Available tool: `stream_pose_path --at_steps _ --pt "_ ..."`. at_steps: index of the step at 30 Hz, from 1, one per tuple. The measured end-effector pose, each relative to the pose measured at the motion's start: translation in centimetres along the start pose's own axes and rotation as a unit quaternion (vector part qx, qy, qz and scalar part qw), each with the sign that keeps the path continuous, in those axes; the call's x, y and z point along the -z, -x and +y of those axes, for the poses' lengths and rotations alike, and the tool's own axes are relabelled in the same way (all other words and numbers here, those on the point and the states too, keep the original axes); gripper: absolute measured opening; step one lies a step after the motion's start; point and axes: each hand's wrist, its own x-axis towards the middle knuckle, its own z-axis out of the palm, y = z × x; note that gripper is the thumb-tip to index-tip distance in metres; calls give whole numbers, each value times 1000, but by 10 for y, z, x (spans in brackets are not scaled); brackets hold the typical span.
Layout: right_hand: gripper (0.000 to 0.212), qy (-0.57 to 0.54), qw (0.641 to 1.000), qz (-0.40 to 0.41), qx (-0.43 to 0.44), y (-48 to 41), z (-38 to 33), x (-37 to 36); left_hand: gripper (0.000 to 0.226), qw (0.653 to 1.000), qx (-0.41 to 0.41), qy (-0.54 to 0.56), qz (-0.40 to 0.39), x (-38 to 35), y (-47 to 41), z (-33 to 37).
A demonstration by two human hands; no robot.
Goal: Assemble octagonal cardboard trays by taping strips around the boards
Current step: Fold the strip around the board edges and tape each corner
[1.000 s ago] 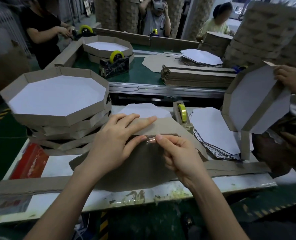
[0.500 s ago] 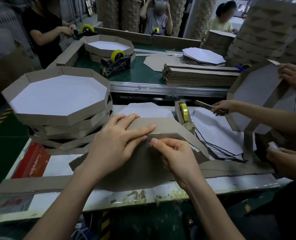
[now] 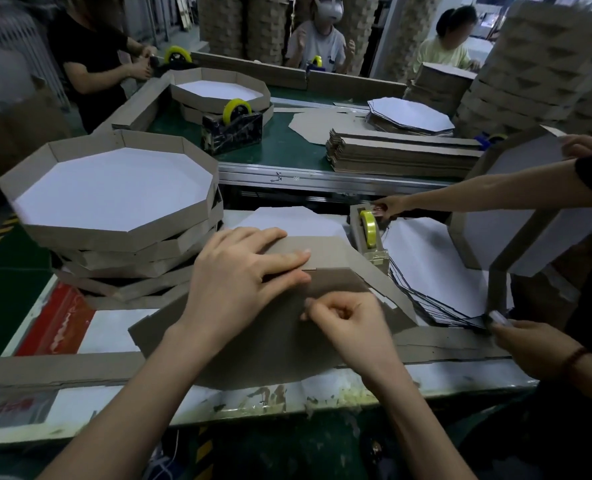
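A brown octagonal board (image 3: pixel 253 344) lies face down on the white table in front of me. A folded cardboard strip (image 3: pixel 325 252) stands along its far edge. My left hand (image 3: pixel 239 275) lies flat with straight fingers pressing the strip against the board's edge. My right hand (image 3: pixel 348 318) has its fingers curled with the tips down on the board just below the seam; whether tape is under them is hidden. A tape dispenser (image 3: pixel 369 233) with a yellow roll stands just right of the strip.
Finished trays (image 3: pixel 114 202) are stacked at my left. White-faced boards (image 3: pixel 433 268) are piled at right, where another person's hand (image 3: pixel 388 206) touches the dispenser and a second hand (image 3: pixel 533 344) is near the table edge beside a standing tray (image 3: pixel 516 216). Strips (image 3: pixel 401 154) lie on the green conveyor.
My right hand slid down from the seam onto the board and curled. My left hand stayed pressing the strip. The neighbour's hand reached in to the tape dispenser.
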Motion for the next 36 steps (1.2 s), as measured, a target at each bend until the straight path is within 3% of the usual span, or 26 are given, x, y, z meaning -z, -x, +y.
stream_pose_path --at_steps 6,8,11,18,21,25,30,33,36 --pt "18 36 968 191 160 -32 -13 29 42 998 -31 -44 -25 2 2 0" --pt "8 68 975 141 157 -45 -11 36 50 996 -45 -69 -33 3 3 -1" --pt "26 73 993 10 96 -56 0 43 81 988 -60 -132 -54 7 3 -2" --pt "22 71 989 -20 129 -61 5 45 115 982 -23 -130 -134 0 -28 32" --pt "20 69 988 -23 134 -61 5 47 106 973 -37 -160 -160 -20 -43 45" --pt "24 117 987 -45 99 -65 2 63 86 976 -37 -175 -125 -8 -34 34" --pt "28 155 973 -155 76 -68 -22 70 81 997 -6 -81 3 25 -1 6" --pt "33 166 969 -143 113 -72 -40 67 81 998 55 2 22 35 17 -14" --pt "21 158 964 -156 143 -77 -51 58 81 987 111 115 10 34 33 -31"
